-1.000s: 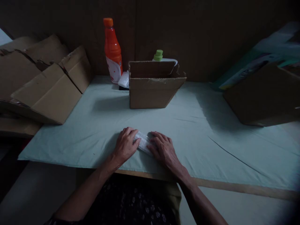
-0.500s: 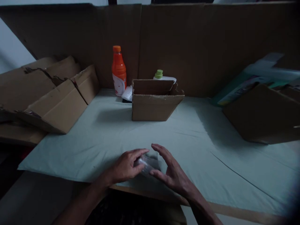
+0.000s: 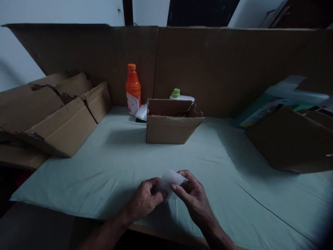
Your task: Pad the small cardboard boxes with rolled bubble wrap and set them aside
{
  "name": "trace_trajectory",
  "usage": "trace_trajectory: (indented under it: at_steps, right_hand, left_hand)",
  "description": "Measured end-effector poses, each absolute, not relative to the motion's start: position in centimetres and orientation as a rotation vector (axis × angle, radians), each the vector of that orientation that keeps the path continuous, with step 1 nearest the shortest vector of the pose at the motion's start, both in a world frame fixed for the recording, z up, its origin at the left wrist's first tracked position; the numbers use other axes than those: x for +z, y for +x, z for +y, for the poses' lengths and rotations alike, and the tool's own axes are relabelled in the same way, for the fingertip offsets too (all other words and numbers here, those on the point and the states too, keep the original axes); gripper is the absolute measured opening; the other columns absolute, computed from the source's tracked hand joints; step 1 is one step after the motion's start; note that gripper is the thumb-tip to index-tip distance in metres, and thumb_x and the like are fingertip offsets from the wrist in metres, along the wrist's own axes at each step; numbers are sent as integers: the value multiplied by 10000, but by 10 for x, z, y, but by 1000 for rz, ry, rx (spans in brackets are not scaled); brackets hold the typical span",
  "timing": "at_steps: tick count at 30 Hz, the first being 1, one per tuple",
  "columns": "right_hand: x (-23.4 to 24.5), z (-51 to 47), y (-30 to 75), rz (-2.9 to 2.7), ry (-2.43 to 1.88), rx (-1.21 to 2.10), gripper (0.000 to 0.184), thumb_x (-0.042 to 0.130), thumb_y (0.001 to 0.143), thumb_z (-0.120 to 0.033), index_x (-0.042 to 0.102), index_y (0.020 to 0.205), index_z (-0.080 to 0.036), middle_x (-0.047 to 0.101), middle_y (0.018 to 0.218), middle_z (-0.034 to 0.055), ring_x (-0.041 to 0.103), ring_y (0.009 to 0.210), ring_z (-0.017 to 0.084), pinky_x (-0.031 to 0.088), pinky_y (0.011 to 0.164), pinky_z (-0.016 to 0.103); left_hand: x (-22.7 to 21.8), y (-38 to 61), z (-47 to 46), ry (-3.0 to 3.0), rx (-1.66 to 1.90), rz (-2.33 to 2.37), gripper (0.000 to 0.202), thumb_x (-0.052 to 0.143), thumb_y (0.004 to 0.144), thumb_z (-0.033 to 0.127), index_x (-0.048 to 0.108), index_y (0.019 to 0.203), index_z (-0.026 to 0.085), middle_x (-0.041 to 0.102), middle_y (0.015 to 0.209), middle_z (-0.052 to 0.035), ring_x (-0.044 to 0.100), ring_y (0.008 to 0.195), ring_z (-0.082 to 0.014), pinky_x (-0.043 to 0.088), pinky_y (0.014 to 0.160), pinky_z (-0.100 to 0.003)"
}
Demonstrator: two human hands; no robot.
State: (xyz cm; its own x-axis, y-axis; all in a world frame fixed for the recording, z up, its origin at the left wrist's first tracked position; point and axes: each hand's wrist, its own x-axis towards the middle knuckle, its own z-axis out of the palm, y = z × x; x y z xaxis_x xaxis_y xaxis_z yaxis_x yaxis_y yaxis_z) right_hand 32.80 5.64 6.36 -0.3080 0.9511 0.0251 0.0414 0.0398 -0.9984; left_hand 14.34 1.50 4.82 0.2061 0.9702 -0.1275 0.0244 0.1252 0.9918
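Note:
A small piece of whitish, see-through bubble wrap (image 3: 170,178) is held up between both hands near the front of the table. My left hand (image 3: 147,198) grips its left side, thumb in front. My right hand (image 3: 192,192) pinches its right edge between thumb and fingers. A dark spot shows at the wrap's right corner; whether anything lies inside I cannot tell.
An open cardboard box (image 3: 169,130) stands ahead on the pale green cloth (image 3: 125,166). Behind it are an orange bottle (image 3: 133,90), a white bottle with a green cap (image 3: 176,93) and more bubble wrap (image 3: 142,112). Cardboard boxes (image 3: 70,128) stand left; a teal jug (image 3: 267,104) leans right.
My right hand, apart and spread before, has closed on the bubble wrap. The wrap has been lifted and turned brighter side up. The view has tilted upward a little.

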Motion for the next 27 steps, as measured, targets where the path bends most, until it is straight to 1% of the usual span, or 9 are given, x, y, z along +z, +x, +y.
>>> trace_trajectory:
  at_steps: [5,9,11,13,16,19,21,24,27]
  right_hand:
    - [68,70,345,-1743,-1065,1250,285,755,823,-399,655,1017,-216,665,931,30,621,835,171,522,739,267]
    - [75,82,350,-1962,-1089,1143,176,693,873,-373,679,892,-199,665,789,10,604,731,156,502,704,263]
    - [74,87,353,-1934,-1128,1099,213,656,898,-394,663,822,-195,635,726,1,584,684,151,487,662,262]
    - [71,92,357,-1867,-1165,1100,251,648,900,-431,667,827,-193,641,742,9,588,688,158,483,639,267]
    - [64,96,363,-1788,-1207,1159,290,647,896,-477,674,847,-192,656,762,18,599,697,165,482,610,268]
    - [61,98,366,-1780,-1217,1190,294,645,898,-485,677,839,-198,651,751,17,598,684,160,479,590,260]
    - [63,99,368,-1798,-1215,1154,287,646,897,-480,679,834,-201,649,746,17,601,678,159,485,589,259]
    - [71,100,377,-1844,-1190,1062,271,651,892,-467,686,824,-207,670,759,28,628,681,170,511,602,268]
    - [85,96,402,-1796,-1171,984,233,700,863,-459,725,889,-229,710,822,51,659,686,191,537,591,284]
  left_hand:
    - [50,136,24,1321,858,1215,127,564,798,289,587,796,164,453,668,45,397,617,-100,323,568,-223]
    - [52,129,32,1467,745,1260,133,560,824,290,608,795,169,488,652,43,453,607,-109,361,561,-221]
    - [58,124,42,1621,792,1326,231,606,835,336,667,975,162,642,827,-12,594,757,-161,479,688,-251]
    - [72,116,61,1885,955,1447,402,646,843,371,642,1181,153,686,1124,-103,640,1031,-240,514,914,-344]
    - [104,105,104,2324,1212,1663,479,634,884,345,574,1317,149,578,1393,-169,488,1355,-313,372,1147,-485]
    - [133,99,157,2535,1210,1840,502,659,841,232,568,1325,133,495,1498,-172,322,1488,-353,265,1201,-556]
    - [141,96,185,2549,1111,1861,383,649,803,155,643,1185,122,598,1383,-155,392,1448,-359,296,1180,-565]
    - [138,92,200,2521,1035,1705,166,574,812,99,681,923,159,730,1045,-66,548,1305,-307,407,1106,-528]
    - [133,87,177,2556,1079,1492,196,529,815,63,664,867,195,731,923,-23,552,1278,-283,431,1092,-515]
